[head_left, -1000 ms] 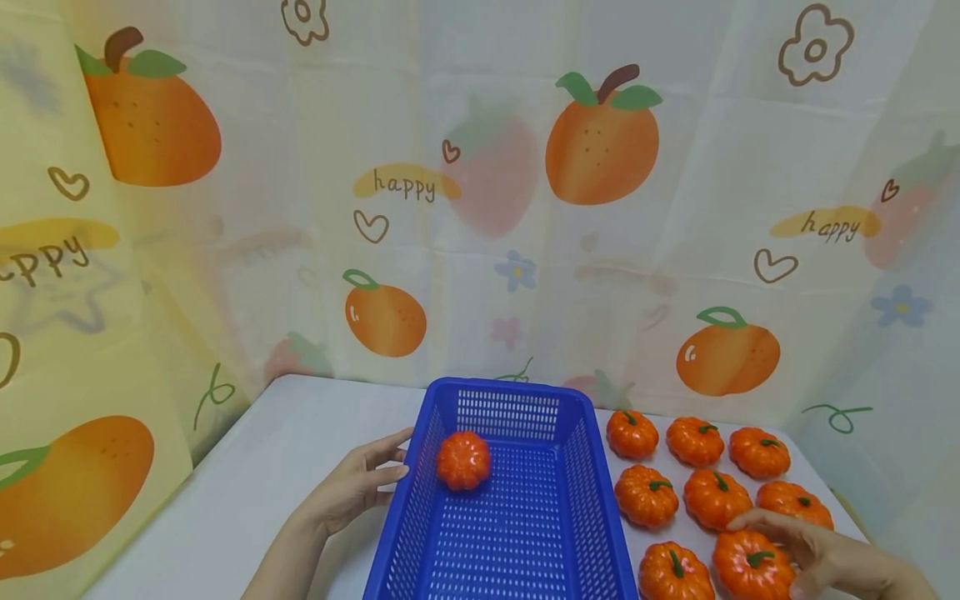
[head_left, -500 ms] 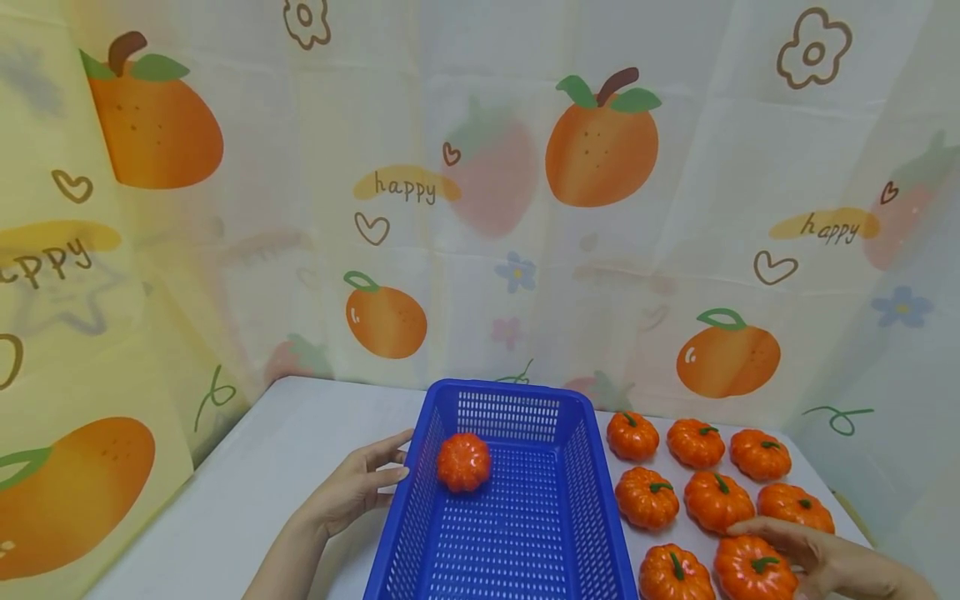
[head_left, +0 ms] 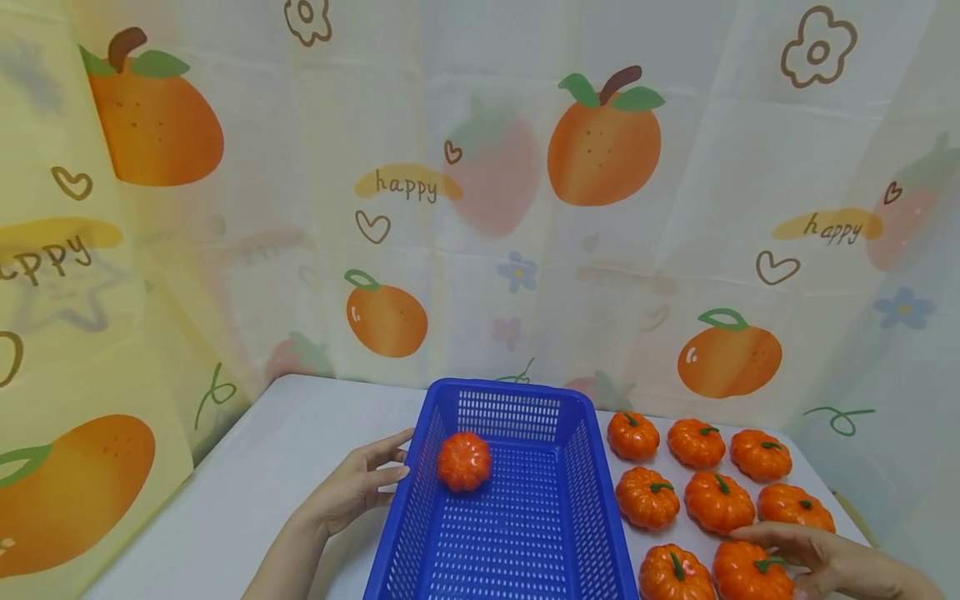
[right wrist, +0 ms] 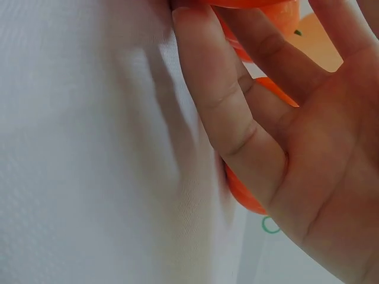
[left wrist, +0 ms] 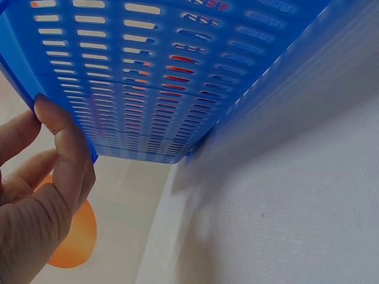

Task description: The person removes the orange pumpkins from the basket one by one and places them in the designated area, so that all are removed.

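A blue plastic basket (head_left: 504,533) with slotted walls stands on the white table, a small orange pumpkin (head_left: 464,462) inside near its left wall. My left hand (head_left: 356,483) touches the basket's left side from outside, thumb tip at the rim and fingers loosely extended. In the left wrist view those fingers lie at the edge of the slotted wall. On the right, my right hand (head_left: 828,558) holds a front-row pumpkin (head_left: 742,571), index finger along its back and thumb at its right side. The right wrist view shows the fingers (right wrist: 207,77) reaching under an orange surface at the top.
Several other orange pumpkins with green stems, such as one at the back (head_left: 696,442) and one in front (head_left: 676,573), stand in rows right of the basket. A fruit-printed curtain (head_left: 480,292) hangs behind the table (head_left: 330,408) and along its left side.
The pumpkin at my right hand has tilted slightly, its stem leaning more to the right. The right hand has shifted a little; my left hand and the basket stay in place.
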`<state>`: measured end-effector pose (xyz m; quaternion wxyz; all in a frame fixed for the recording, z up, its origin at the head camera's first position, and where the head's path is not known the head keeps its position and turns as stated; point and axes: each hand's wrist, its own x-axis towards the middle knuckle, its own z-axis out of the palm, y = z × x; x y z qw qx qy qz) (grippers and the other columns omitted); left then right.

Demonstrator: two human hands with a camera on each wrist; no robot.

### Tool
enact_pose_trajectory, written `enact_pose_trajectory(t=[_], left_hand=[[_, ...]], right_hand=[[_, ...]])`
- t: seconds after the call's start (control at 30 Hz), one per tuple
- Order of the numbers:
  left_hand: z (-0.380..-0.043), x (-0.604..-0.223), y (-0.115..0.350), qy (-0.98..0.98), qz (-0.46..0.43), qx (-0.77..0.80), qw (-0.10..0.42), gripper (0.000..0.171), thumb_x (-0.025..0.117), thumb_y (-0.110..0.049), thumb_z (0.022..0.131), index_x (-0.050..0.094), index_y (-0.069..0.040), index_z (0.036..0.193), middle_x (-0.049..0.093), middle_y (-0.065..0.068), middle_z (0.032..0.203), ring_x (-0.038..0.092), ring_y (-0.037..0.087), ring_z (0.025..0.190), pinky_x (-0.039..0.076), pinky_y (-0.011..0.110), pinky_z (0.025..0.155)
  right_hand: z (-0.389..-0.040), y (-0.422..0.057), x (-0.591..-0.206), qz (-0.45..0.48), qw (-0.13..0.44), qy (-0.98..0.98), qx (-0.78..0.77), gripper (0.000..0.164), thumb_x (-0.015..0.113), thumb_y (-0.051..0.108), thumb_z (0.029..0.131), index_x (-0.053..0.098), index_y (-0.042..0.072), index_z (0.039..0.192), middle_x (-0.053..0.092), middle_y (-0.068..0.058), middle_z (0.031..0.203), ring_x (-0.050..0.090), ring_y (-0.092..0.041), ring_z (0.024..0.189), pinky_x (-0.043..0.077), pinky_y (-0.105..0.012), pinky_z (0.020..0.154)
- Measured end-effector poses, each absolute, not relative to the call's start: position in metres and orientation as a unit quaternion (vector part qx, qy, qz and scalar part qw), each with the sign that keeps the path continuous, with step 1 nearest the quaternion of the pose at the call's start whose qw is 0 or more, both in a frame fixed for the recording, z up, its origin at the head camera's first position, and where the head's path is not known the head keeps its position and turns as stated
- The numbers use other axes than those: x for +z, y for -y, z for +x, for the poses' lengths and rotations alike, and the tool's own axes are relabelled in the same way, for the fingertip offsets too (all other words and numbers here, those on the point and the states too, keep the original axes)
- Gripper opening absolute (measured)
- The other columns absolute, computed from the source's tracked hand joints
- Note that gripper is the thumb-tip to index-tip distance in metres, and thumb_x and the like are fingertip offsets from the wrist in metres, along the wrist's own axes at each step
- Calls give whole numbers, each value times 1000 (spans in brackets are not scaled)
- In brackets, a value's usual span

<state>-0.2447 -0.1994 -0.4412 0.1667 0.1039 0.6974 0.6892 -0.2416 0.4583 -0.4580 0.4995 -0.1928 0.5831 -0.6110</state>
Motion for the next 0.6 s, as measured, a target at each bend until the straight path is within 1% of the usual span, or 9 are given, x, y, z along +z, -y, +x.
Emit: enact_pose_trajectory(t=[0.1, 0.2, 0.27, 0.4, 0.5, 0.53, 0.6], left_hand=[[-245, -442, 199, -698, 105, 689, 166, 71, 61, -18, 97, 25, -5, 156, 47, 9, 119, 61, 13, 98, 58, 29, 85], [-245, -441, 199, -697, 108, 689, 166, 70, 61, -18, 97, 25, -5, 156, 47, 9, 120, 61, 13, 98, 58, 29, 84], [-245, -441, 199, -696, 110, 689, 166, 70, 61, -18, 97, 25, -5, 156, 47, 9, 120, 61, 13, 98, 58, 29, 84], [-245, -442, 199, -696, 109, 690, 167, 70, 61, -18, 97, 25, -6, 156, 48, 8, 119, 60, 13, 98, 58, 29, 85], [-245, -443, 200, -696, 109, 690, 167, 70, 60, -17, 97, 25, -6, 156, 48, 7, 118, 60, 13, 98, 58, 29, 85], [-245, -443, 200, -696, 109, 690, 167, 70, 60, -17, 97, 25, -6, 156, 48, 7, 118, 60, 13, 98, 58, 29, 85], [-245, -443, 200, -696, 109, 690, 166, 70, 60, -18, 97, 25, -6, 156, 48, 7, 118, 61, 13, 98, 58, 29, 85]], right_hand=[[-242, -461, -459, -187, 486, -606, -601, 49, 46, 18, 103, 38, 24, 151, 49, 13, 149, 48, -13, 135, 41, -40, 112], [-243, -464, -460, -192, 463, -647, -575, 53, 53, 22, 100, 38, 21, 151, 50, 16, 148, 50, -10, 132, 40, -39, 107], [-243, -465, -460, -195, 457, -656, -569, 55, 54, 22, 99, 36, 18, 151, 50, 16, 148, 49, -10, 132, 39, -39, 106], [-242, -465, -460, -184, 467, -635, -586, 54, 51, 22, 101, 36, 20, 152, 49, 14, 150, 48, -15, 133, 41, -40, 108], [-243, -465, -458, -172, 471, -630, -593, 51, 48, 20, 101, 37, 21, 151, 50, 15, 149, 48, -15, 133, 43, -42, 109], [-244, -465, -457, -175, 466, -638, -587, 51, 48, 19, 101, 37, 20, 151, 50, 16, 148, 49, -12, 132, 43, -41, 108], [-246, -465, -454, -177, 460, -651, -577, 51, 46, 16, 100, 39, 20, 150, 52, 18, 146, 51, -7, 129, 44, -46, 107]])
